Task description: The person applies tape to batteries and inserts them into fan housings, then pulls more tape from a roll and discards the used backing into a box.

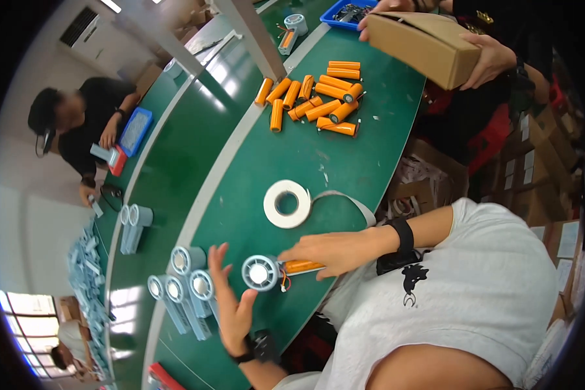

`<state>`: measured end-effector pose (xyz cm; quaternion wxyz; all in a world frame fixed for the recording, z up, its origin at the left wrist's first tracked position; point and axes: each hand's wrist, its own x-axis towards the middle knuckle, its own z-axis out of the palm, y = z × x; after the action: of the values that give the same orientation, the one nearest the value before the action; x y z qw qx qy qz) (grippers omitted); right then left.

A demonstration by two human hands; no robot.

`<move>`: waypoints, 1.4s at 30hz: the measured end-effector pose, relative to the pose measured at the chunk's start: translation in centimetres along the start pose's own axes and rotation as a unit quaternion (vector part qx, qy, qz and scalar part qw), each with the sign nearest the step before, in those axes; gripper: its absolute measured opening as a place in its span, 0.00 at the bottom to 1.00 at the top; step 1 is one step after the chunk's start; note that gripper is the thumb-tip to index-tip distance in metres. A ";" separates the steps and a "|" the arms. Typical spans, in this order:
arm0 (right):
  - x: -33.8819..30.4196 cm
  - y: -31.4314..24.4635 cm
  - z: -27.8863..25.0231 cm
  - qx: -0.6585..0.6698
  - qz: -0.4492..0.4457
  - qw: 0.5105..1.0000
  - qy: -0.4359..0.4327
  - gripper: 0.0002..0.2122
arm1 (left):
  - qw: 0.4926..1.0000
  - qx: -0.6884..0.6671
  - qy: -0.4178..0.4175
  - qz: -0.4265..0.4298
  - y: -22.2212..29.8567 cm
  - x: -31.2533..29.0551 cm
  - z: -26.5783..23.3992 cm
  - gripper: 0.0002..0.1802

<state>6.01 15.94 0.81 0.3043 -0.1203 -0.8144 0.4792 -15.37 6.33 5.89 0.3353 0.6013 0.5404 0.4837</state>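
A light-blue handheld fan (260, 273) with a round, slotted head lies on the green table. An orange cylindrical battery (301, 266) lies along its handle, with red wires and a small white connector beside the head. My right hand (331, 252) is closed over the battery and handle, its fingers hiding part of both. My left hand (231, 304) is open, fingers spread, between that fan and a group of light-blue fans (188, 289). The left thumb points toward the fan head; I cannot tell whether it touches. A white tape roll (287, 204) lies beyond the right hand, its loose strip reaching the table edge.
Several orange batteries (318, 97) lie farther along the table. A person nearby holds a cardboard box (424, 49) beside a blue bin (348, 13). Across the table, another person works by a blue tray (136, 132). Two more fans (135, 227) stand beyond the grey strip.
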 end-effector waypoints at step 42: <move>-4.0 3.8 -19.7 0.105 0.013 0.947 0.302 0.12 | 0.866 0.493 -0.049 0.064 1.2 4.5 10.3 0.28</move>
<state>20.82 29.84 3.01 0.5408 -0.2376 -0.6276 0.5072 -5.45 11.75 4.87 -0.0105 0.7449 0.6513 0.1445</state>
